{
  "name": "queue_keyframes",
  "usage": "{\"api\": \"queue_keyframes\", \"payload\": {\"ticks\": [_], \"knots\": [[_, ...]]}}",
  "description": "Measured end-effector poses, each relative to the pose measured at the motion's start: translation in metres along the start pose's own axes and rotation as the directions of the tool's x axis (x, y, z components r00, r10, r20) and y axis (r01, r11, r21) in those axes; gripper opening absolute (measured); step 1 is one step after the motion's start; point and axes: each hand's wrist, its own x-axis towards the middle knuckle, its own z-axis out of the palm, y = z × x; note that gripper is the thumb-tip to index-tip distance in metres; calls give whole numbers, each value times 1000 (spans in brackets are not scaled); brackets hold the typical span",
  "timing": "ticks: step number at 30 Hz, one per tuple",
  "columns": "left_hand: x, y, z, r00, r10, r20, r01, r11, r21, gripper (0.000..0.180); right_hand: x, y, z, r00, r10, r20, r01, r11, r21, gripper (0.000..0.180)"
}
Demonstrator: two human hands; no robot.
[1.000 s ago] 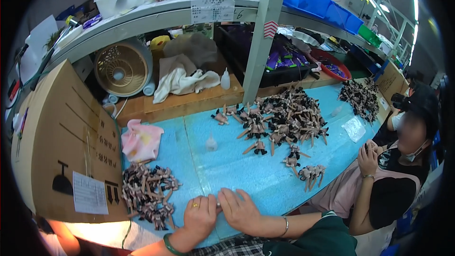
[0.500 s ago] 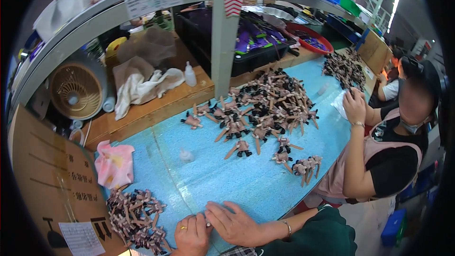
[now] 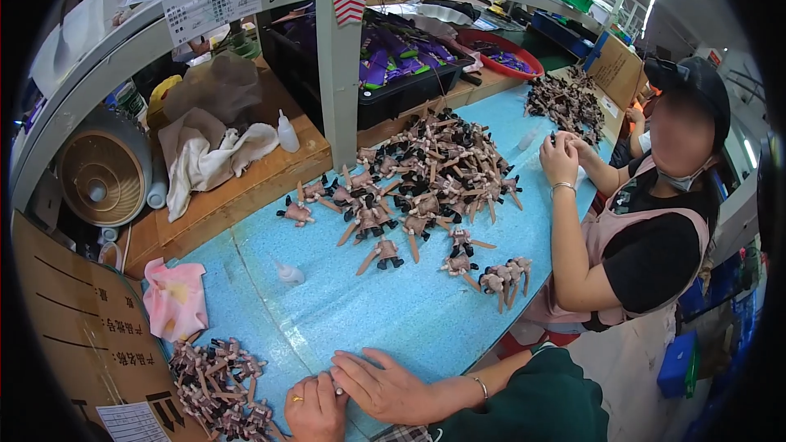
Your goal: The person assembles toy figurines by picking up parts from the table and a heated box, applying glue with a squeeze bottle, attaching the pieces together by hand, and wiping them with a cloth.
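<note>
My left hand and my right hand meet at the near edge of the blue table mat. The left one is closed, with a ring on a finger. A small round pale tip shows between the two hands; what it belongs to is hidden. My right fingers bend over toward the left hand, pressed around the same spot. Close to the left hand lies a pile of small figurines in brownish pink and black, with flat tan pieces sticking out. A larger heap of the same figurines covers the mat's middle.
A cardboard box stands at the left beside a pink cloth. Small bottles lie or stand about. A grey post rises behind the mat. At the right, a co-worker handles something small.
The view has swung a little to the right, so the table things sit further left. My hands remain together in nearly the same pose. The co-worker's hands have shifted slightly.
</note>
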Motion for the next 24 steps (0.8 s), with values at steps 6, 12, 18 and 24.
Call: {"api": "queue_keyframes", "payload": {"ticks": [6, 12, 18, 24], "knots": [[0, -2, 5, 1000, -11, 22, 11, 1000, -9, 30, 2, -1, -4, 1000, 3, -20, -3, 1000, -20, 44], [2, -1, 5, 998, -20, 68, 22, 999, -40, 40, 2, 0, -5, 1000, 19, -8, -19, 1000, -13, 44], [1, -2, 5, 997, -20, 76, 24, 999, -41, 41, 2, 1, -4, 1000, 8, -14, -8, 1000, 4, 45], [0, -2, 6, 997, -32, 65, 35, 998, -51, 40, 3, -1, -9, 1000, 14, -16, -14, 1000, -12, 45]]}}
